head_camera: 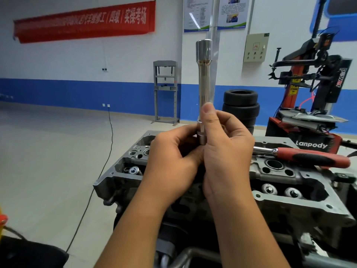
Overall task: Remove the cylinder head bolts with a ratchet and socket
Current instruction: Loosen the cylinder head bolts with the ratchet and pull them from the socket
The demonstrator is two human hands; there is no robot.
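Observation:
A long chrome extension bar [204, 78] stands upright in front of me, its wide end at the top. My right hand [224, 149] grips its lower shaft, thumb pressed along it. My left hand [173, 157] pinches a small chrome socket [201, 139] at the bar's bottom end. Both hands hover above the grey cylinder head [289, 192], which shows valve springs and bolt holes. A ratchet with a red and black handle [309, 156] lies on the head to the right, untouched.
A red and black tyre changer [313, 89] stands behind the engine at the right. Stacked tyres [241, 105] sit by the blue-banded wall, a grey press frame [166, 91] to their left. A black cable [108, 151] runs across the floor at the left.

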